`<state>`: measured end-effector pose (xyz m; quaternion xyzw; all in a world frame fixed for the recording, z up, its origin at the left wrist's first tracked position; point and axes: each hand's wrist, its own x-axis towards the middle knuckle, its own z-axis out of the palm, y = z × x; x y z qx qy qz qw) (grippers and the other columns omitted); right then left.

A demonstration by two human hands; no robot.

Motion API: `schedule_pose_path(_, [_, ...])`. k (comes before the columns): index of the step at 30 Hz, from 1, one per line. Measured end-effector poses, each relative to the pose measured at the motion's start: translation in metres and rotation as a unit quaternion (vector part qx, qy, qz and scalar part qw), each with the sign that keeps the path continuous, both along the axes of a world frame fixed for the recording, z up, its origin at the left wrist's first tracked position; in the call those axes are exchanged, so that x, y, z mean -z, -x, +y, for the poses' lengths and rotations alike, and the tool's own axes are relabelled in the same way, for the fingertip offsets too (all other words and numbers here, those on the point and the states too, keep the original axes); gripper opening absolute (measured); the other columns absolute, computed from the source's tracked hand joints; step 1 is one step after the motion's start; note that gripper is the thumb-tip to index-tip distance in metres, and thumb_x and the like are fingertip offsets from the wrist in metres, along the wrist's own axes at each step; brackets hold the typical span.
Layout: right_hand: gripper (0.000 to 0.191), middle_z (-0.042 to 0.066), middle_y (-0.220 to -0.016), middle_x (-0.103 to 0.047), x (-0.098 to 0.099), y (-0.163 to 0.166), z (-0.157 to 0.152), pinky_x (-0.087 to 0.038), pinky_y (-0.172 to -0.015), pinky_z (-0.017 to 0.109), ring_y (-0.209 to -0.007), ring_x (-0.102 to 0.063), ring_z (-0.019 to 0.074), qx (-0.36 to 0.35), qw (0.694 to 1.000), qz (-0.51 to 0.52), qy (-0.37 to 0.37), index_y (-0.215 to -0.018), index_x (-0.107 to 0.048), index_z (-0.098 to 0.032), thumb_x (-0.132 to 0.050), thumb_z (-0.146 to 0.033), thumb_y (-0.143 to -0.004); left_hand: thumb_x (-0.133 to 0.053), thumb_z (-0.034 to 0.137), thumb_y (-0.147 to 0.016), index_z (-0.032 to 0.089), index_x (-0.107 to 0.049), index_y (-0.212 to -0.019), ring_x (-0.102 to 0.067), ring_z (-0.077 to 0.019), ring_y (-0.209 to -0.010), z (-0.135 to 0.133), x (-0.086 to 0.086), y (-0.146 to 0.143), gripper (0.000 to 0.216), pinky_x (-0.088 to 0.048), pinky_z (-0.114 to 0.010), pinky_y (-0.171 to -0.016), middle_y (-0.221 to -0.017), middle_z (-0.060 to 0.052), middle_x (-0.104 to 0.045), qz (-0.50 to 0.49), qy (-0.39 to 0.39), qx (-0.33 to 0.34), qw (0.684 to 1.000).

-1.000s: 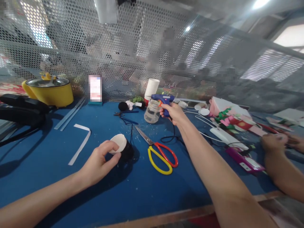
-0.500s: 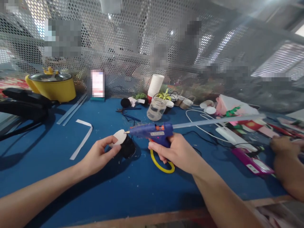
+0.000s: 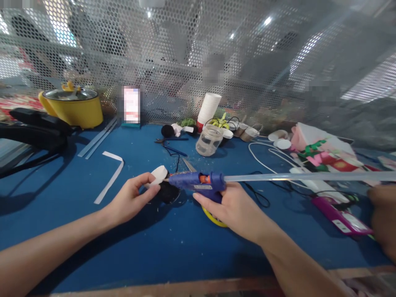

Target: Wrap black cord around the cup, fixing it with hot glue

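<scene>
My left hand [image 3: 136, 196] pinches a small white rounded piece [image 3: 159, 174], perhaps paper or felt, between thumb and fingers. A black bundle [image 3: 168, 192] sits just behind and below that piece; whether they are joined I cannot tell. My right hand [image 3: 233, 208] is wrapped round the grip of a blue hot glue gun [image 3: 198, 182]. Its nozzle points left and meets the edge of the white piece. A long clear glue stick [image 3: 297, 176] juts out of the gun's rear. Under the gun lie scissors with a yellow handle [image 3: 215, 218], partly hidden by my right hand.
Pliers [image 3: 173, 144], a clear jar [image 3: 208, 140] and stacked paper cups [image 3: 210, 108] stand or lie behind. At left are a white strip [image 3: 109, 181] and a yellow pot [image 3: 77, 111]. A purple power strip [image 3: 337, 216] and another person's hand [image 3: 385, 210] are at right.
The glue gun has turned, its rear now lower and its nozzle tip tucked down against the white piece. The view has shifted slightly. Both hands keep their holds.
</scene>
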<state>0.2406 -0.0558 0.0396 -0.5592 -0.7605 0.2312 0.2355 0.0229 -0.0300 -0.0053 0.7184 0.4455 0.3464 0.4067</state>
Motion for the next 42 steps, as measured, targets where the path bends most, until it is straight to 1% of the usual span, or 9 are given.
schedule_pose_path(8, [0.024, 0.003, -0.079, -0.067, 0.003, 0.0013, -0.002, -0.048, -0.067, 0.028, -0.07, -0.062, 0.0192, -0.003, 1.0, -0.006, -0.015, -0.092, -0.061, -0.02, -0.051, -0.032, -0.075, -0.043, 0.032, -0.079, 0.016, -0.047, -0.068, -0.038, -0.01, -0.06, 0.0004, 0.0021, 0.0012, 0.02, -0.033, -0.023, -0.057, -0.063, 0.004, -0.042, 0.003, 0.001, 0.001, 1.0])
schedule_pose_path(16, [0.022, 0.003, -0.073, -0.067, 0.0021, 0.0014, -0.0002, -0.048, -0.06, 0.026, -0.065, -0.062, 0.0183, -0.006, 1.0, -0.01, -0.028, -0.088, -0.063, -0.018, -0.051, -0.032, -0.075, -0.043, 0.031, -0.08, 0.016, -0.047, -0.068, -0.039, -0.0097, -0.06, -0.0005, 0.0015, 0.0015, 0.019, -0.035, -0.022, -0.056, -0.062, 0.004, -0.042, 0.007, -0.015, 0.001, 1.0])
schedule_pose_path(19, [0.021, 0.003, -0.072, -0.066, 0.0017, 0.0018, 0.0002, -0.048, -0.059, 0.025, -0.064, -0.061, 0.0174, -0.006, 0.999, -0.007, -0.031, -0.087, -0.062, -0.018, -0.051, -0.031, -0.075, -0.042, 0.03, -0.08, 0.016, -0.048, -0.07, -0.042, -0.0106, -0.061, -0.0003, 0.0013, 0.0015, 0.018, -0.038, -0.023, -0.058, -0.065, 0.002, -0.046, 0.01, -0.017, 0.004, 1.0])
schedule_pose_path(21, [0.02, 0.002, -0.066, -0.065, 0.0014, 0.0015, 0.0006, -0.047, -0.056, 0.024, -0.058, -0.06, 0.0167, 0.006, 0.999, -0.009, -0.033, -0.082, -0.063, -0.017, -0.051, -0.032, -0.075, -0.043, 0.03, -0.08, 0.016, -0.05, -0.073, -0.048, -0.0123, -0.067, 0.0, 0.0013, 0.0014, 0.018, -0.041, -0.024, -0.064, -0.071, 0.0, -0.052, 0.0, -0.019, 0.013, 1.0])
schedule_pose_path(23, [0.021, 0.001, -0.061, -0.064, 0.0008, 0.001, 0.0006, -0.046, -0.052, 0.024, -0.054, -0.058, 0.016, 0.013, 0.999, -0.014, -0.035, -0.078, -0.063, -0.017, -0.05, -0.033, -0.075, -0.044, 0.029, -0.08, 0.016, -0.05, -0.073, -0.053, -0.016, -0.082, 0.0003, 0.0014, 0.0014, 0.016, -0.042, -0.028, -0.075, -0.085, -0.004, -0.057, -0.016, -0.023, 0.02, 0.999])
schedule_pose_path(27, [0.021, 0.001, -0.06, -0.063, -0.0011, 0.001, 0.0, -0.044, -0.05, 0.023, -0.054, -0.058, 0.016, 0.012, 0.999, -0.023, -0.02, -0.078, -0.062, -0.017, -0.051, -0.034, -0.075, -0.047, 0.027, -0.079, 0.017, -0.048, -0.069, -0.043, -0.0225, -0.114, 0.0011, 0.0023, 0.0026, 0.014, -0.035, -0.034, -0.093, -0.113, -0.01, -0.055, -0.044, -0.023, 0.025, 0.998])
schedule_pose_path(33, [0.022, -0.002, -0.04, -0.051, -0.0027, 0.0011, 0.002, -0.041, -0.043, 0.023, -0.039, -0.051, 0.0144, 0.02, 1.0, -0.017, -0.016, -0.073, -0.061, -0.017, -0.048, -0.034, -0.077, -0.047, 0.028, -0.079, 0.018, -0.05, -0.072, -0.039, -0.0221, -0.12, 0.0025, 0.0042, 0.0053, 0.013, -0.033, -0.036, -0.096, -0.12, -0.008, -0.053, -0.038, -0.012, 0.04, 0.998])
schedule_pose_path(37, [0.022, 0.0, -0.054, -0.06, -0.0018, 0.0002, 0.0003, -0.043, -0.045, 0.023, -0.046, -0.055, 0.0154, 0.015, 1.0, -0.021, -0.001, -0.077, -0.061, -0.017, -0.049, -0.036, -0.075, -0.048, 0.029, -0.079, 0.018, -0.048, -0.068, -0.042, -0.0237, -0.117, 0.0024, 0.0039, 0.005, 0.015, -0.035, -0.036, -0.094, -0.122, -0.011, -0.052, -0.042, -0.015, 0.034, 0.998])
schedule_pose_path(42, [0.02, 0.002, -0.067, -0.065, -0.0013, 0.0016, -0.0013, -0.047, -0.058, 0.026, -0.06, -0.061, 0.0178, 0.011, 1.0, -0.01, -0.02, -0.08, -0.062, -0.018, -0.05, -0.033, -0.075, -0.048, 0.028, -0.079, 0.017, -0.047, -0.068, -0.042, -0.0251, -0.117, 0.0022, 0.004, 0.0045, 0.015, -0.036, -0.037, -0.094, -0.122, -0.011, -0.052, -0.043, -0.017, 0.032, 0.998])
